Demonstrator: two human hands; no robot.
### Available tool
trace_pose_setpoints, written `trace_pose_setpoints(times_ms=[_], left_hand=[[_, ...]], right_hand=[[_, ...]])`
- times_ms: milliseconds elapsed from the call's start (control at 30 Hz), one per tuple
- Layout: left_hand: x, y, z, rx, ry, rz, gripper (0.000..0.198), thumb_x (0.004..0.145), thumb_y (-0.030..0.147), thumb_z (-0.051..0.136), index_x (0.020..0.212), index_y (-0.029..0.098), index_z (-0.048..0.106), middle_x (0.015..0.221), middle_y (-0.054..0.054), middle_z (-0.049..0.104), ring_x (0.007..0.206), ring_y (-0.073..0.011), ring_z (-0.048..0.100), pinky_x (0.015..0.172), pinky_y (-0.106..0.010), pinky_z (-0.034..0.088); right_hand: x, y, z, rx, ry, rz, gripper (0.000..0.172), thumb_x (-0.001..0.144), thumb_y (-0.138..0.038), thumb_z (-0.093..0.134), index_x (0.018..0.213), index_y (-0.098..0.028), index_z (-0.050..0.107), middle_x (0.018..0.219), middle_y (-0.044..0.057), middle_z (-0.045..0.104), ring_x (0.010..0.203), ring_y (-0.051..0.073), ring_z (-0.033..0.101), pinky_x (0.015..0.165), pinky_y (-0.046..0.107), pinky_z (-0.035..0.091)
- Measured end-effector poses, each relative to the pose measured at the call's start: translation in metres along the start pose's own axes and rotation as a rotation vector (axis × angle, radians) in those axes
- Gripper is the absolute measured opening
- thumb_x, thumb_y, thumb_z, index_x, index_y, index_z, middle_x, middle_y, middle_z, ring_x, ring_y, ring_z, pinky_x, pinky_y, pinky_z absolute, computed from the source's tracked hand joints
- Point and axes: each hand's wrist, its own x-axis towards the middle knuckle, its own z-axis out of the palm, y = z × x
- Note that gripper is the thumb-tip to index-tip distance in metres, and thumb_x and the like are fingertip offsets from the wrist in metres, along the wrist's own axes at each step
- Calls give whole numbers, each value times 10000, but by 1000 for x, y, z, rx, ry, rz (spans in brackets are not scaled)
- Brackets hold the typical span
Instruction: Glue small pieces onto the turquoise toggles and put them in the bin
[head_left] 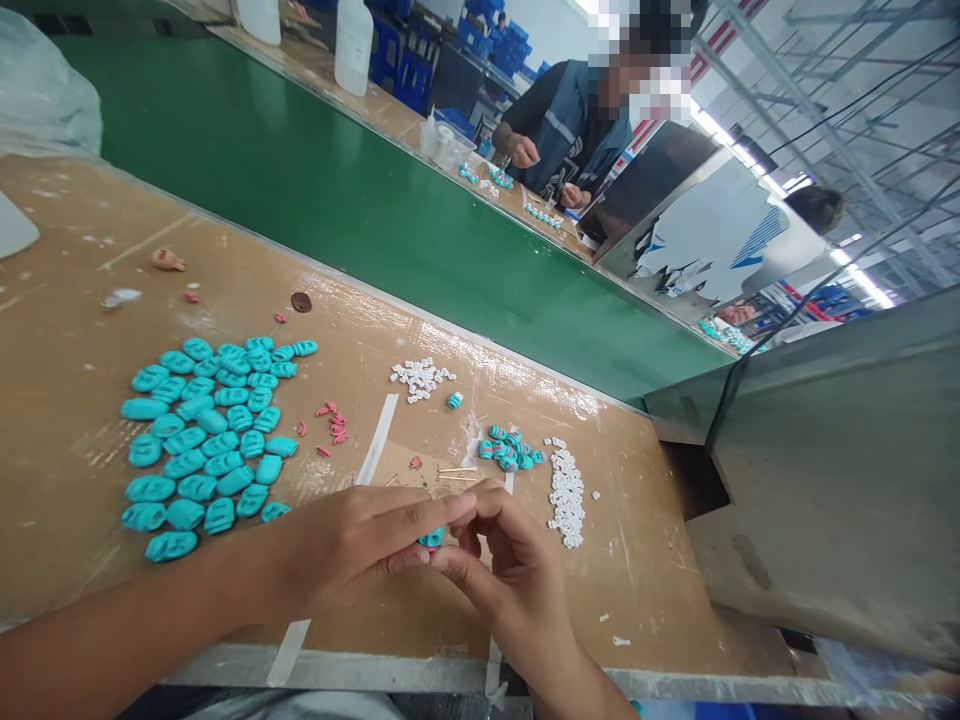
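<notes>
Scuffed brown desk [67, 560] fills my near view. Near its front edge my left hand [352, 550] and right hand [510, 575] both pinch one small teal piece [431, 539], mostly hidden by fingertips. Bare desk surrounds them. Farther left lies a teal pile [206, 440], right white bits [566, 495]. Beyond run a green belt [337, 190] and a person [562, 125].

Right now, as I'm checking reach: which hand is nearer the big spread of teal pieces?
Left. The left hand lies just right of the spread of teal pieces; the right hand sits farther right; both pinch a small teal piece.
</notes>
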Motion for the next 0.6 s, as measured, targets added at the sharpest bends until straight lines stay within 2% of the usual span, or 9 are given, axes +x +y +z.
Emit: trace_pose_setpoints(times_ms=[100, 167, 233, 400, 600], left_hand=[[3, 9, -7, -20, -4, -97, 410, 1027, 206, 381, 1426, 275, 445, 1212, -92, 695, 1073, -202, 672, 918, -282, 529], [5, 13, -10, -42, -14, -137, 319, 1009, 187, 412, 1297, 237, 542, 1163, -84, 714, 1067, -199, 674, 928, -268, 522], [7, 14, -11, -53, -21, -146, 257, 989, 151, 427, 1187, 226, 571, 1086, -70, 725, 1007, -187, 684, 893, -249, 527], [6, 11, -9, -3, -1, -94, 330, 884, -13, 394, 1063, 224, 539, 977, -34, 697, 881, -147, 670, 784, -204, 524], [4, 10, -5, 124, 5, -32, 395, 812, -63, 343, 1033, 221, 507, 916, -39, 670, 843, -160, 649, 763, -226, 523]], right_hand=[[-3, 3, 5, 47, -29, -47, 282, 903, -345, 664, 1170, -274, 608, 947, 32, 651, 806, 140, 631, 729, 272, 551], [-5, 3, 7, 10, -48, -122, 306, 943, -313, 605, 1248, -297, 612, 1071, 70, 664, 1000, 183, 638, 863, 336, 553], [-5, 4, 9, -1, -26, -164, 341, 945, -283, 601, 1283, -321, 612, 1129, 83, 662, 1089, 206, 621, 914, 375, 546], [-5, 10, 15, 96, 26, -144, 334, 912, -273, 649, 1240, -335, 651, 1099, 76, 668, 1049, 197, 637, 905, 382, 551], [-5, 16, 21, 162, 58, -170, 328, 895, -290, 674, 1219, -341, 659, 1069, 65, 671, 1021, 192, 630, 901, 374, 525]])
